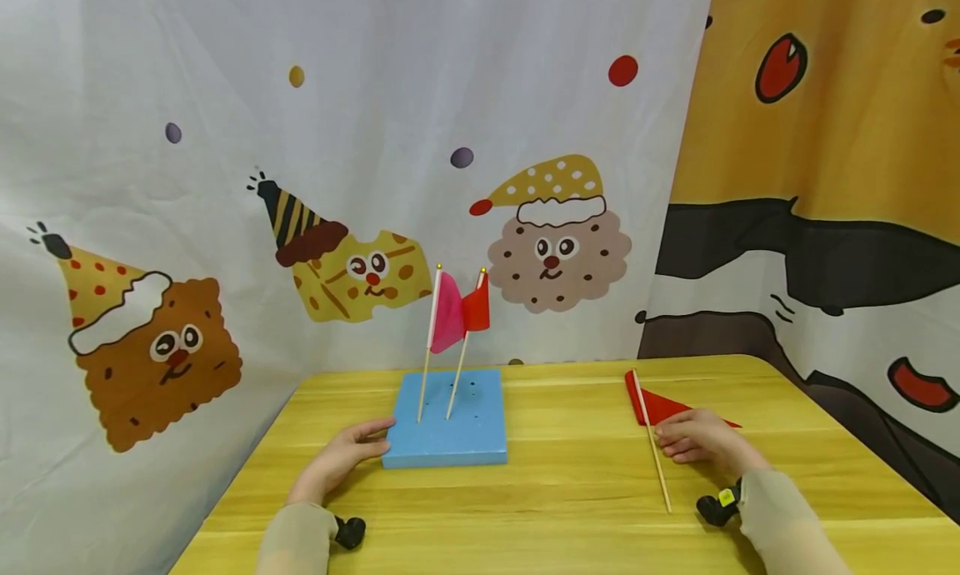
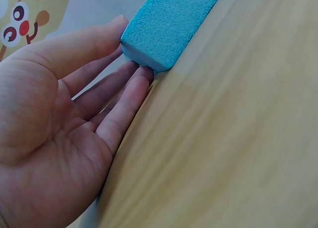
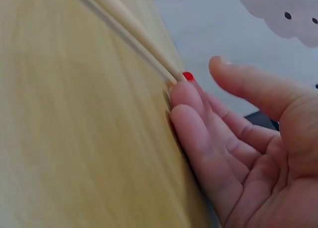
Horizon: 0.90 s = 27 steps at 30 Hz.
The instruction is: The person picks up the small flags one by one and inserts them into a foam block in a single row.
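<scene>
A blue foam block [image 1: 480, 437] lies flat on the table, and two small flags, one pink [image 1: 447, 315] and one red [image 1: 478, 308], stand in it on thin wooden sticks, leaning a little. At its left side, my left hand [image 1: 341, 456] touches the edge; the left wrist view shows the thumb and fingertips against the block's corner [image 2: 164, 34], fingers extended. Over to the right lies a red triangular flag [image 1: 657, 407] on a wooden stick [image 1: 661, 479]. My right hand [image 1: 705, 438] rests beside that stick, fingertips against it, thumb held apart in the right wrist view.
Several small holes [image 1: 472, 383] dot the block's top. Behind the yellow wood-grain table [image 1: 570, 475] hangs a white curtain [image 1: 375, 75] with cartoon prints. Both wrists wear black devices, the right one [image 1: 717, 510] with a yellow-green patch.
</scene>
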Tool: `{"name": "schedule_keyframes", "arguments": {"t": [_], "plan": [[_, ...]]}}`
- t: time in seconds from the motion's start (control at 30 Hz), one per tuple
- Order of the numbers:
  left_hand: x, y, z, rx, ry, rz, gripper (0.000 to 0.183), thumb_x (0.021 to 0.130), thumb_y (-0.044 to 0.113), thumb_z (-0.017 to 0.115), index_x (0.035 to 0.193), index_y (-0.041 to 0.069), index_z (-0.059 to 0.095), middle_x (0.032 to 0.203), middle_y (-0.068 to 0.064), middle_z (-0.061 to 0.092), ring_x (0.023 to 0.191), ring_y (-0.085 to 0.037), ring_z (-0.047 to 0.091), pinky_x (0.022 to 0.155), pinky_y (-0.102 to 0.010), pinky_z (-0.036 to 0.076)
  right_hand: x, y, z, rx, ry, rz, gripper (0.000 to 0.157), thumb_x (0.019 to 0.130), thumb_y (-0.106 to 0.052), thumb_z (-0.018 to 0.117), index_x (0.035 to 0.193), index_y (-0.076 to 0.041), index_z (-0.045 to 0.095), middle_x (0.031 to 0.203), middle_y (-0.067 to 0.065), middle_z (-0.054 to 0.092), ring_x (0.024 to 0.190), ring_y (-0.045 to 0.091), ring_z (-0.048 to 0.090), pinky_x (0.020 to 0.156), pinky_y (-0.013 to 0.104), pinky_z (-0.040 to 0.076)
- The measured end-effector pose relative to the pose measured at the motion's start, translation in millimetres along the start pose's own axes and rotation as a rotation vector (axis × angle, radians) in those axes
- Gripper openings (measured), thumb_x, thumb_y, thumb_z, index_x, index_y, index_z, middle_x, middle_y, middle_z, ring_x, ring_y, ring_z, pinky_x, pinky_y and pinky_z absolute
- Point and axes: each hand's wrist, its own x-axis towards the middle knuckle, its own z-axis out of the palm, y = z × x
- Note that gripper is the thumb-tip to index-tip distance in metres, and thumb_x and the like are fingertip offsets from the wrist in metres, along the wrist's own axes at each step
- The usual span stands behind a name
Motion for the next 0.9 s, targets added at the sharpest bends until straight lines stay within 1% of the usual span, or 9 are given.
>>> {"name": "schedule_keyframes", "arguments": {"t": [0.13,0.23,0.3,0.4,0.53,0.67,0.8,0.9], "plan": [[-0.1,-1.3,0.4,-0.010,-0.001,0.001,0.054,0.085,0.025,0.059,0.134,0.012,0.040,0.137,-0.012,0.034,0.118,-0.030,0.040,0.096,-0.045,0.032,1,-3,9.1,-0.040,0.062,0.023,0.044,0.081,-0.024,0.064,0.107,0.011,0.054,0.082,0.011,0.065,0.067,0.022,0.063,0.063,0.036,0.053],[0.3,-2.5,0.5,-0.013,-0.002,0.003,0.054,0.085,0.024,0.060,0.134,0.012,0.040,0.137,-0.013,0.034,0.117,-0.029,0.040,0.095,-0.044,0.034,1,-6,16.8,-0.084,0.126,0.038,0.042,0.079,-0.024,0.066,0.102,0.009,0.057,0.076,0.011,0.064,0.062,0.021,0.062,0.059,0.035,0.053],[0.4,-3.4,0.8,-0.017,-0.001,0.004,0.054,0.085,0.025,0.060,0.134,0.012,0.040,0.137,-0.013,0.034,0.117,-0.029,0.040,0.095,-0.043,0.034,0,-8,22.2,-0.122,0.174,0.049,0.038,0.078,-0.024,0.068,0.098,0.008,0.059,0.072,0.010,0.062,0.059,0.020,0.061,0.056,0.035,0.053],[0.6,-4.7,1.4,-0.020,-0.001,0.006,0.055,0.084,0.025,0.060,0.134,0.012,0.040,0.137,-0.013,0.034,0.118,-0.029,0.040,0.095,-0.043,0.034,-2,-10,27.9,-0.178,0.224,0.058,0.034,0.074,-0.025,0.071,0.089,0.005,0.062,0.066,0.009,0.060,0.054,0.019,0.059,0.053,0.034,0.052],[0.8,-5.9,1.9,-0.025,-0.008,0.009,0.056,0.084,0.025,0.060,0.134,0.011,0.040,0.137,-0.013,0.034,0.118,-0.029,0.040,0.095,-0.042,0.035,-2,-11,31.9,-0.250,0.257,0.064,0.031,0.070,-0.027,0.074,0.075,0.001,0.061,0.060,0.008,0.056,0.049,0.018,0.056,0.050,0.033,0.051],[0.6,-4.8,2.2,-0.027,-0.013,0.009,0.055,0.085,0.024,0.060,0.134,0.011,0.039,0.137,-0.014,0.033,0.117,-0.029,0.041,0.094,-0.042,0.036,0,-12,34.7,-0.336,0.286,0.068,0.032,0.066,-0.028,0.077,0.063,-0.002,0.059,0.055,0.006,0.053,0.046,0.017,0.053,0.046,0.032,0.050],[0.0,-2.2,1.8,-0.022,-0.007,-0.001,0.055,0.085,0.025,0.060,0.134,0.011,0.040,0.137,-0.013,0.033,0.118,-0.030,0.040,0.095,-0.045,0.033,2,-14,37.5,-0.395,0.303,0.047,0.031,0.064,-0.025,0.078,0.057,-0.003,0.058,0.050,0.006,0.051,0.043,0.018,0.051,0.043,0.032,0.049],[-0.1,-0.4,1.2,-0.018,-0.001,-0.009,0.054,0.085,0.025,0.060,0.134,0.012,0.041,0.137,-0.013,0.034,0.118,-0.030,0.039,0.096,-0.046,0.032,2,-16,38.8,-0.417,0.309,0.038,0.030,0.065,-0.021,0.077,0.054,-0.004,0.055,0.049,0.006,0.050,0.042,0.017,0.050,0.042,0.032,0.049]]}}
